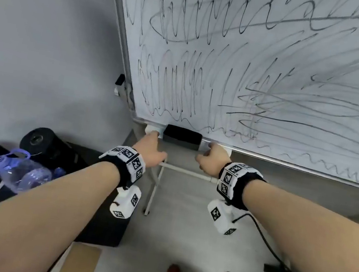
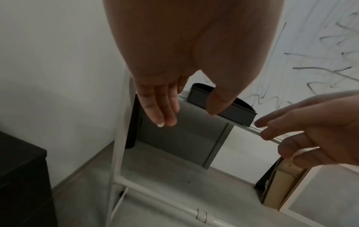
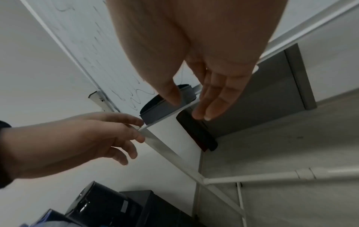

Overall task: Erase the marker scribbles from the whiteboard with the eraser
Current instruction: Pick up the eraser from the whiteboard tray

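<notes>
2 spread hands, left hand and right hand, flank my eraser, holding nothing; I should pinch its long sides squarely.

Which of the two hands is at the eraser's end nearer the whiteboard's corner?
The left hand: it sits by the eraser's end near the whiteboard corner; the right hand flanks the other end.
</notes>
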A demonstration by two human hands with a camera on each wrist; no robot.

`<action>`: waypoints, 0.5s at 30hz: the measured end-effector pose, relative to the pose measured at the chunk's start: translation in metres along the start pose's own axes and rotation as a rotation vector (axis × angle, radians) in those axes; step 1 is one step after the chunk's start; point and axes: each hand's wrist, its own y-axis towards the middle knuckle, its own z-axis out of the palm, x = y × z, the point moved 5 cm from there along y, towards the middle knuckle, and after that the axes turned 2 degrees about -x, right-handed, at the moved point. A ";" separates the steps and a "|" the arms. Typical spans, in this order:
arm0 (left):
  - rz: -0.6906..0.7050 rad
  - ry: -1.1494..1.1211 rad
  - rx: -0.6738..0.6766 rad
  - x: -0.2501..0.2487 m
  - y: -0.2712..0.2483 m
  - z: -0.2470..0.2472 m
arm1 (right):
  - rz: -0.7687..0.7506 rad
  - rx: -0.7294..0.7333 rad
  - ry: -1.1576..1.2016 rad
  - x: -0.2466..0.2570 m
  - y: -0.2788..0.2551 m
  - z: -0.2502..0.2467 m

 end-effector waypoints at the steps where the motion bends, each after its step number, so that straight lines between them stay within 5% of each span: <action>1: 0.001 -0.040 -0.013 -0.002 0.000 0.002 | 0.012 -0.023 0.072 -0.005 0.006 0.002; 15: 0.031 -0.360 -0.260 -0.015 0.000 -0.030 | 0.026 0.001 0.364 0.002 0.004 -0.011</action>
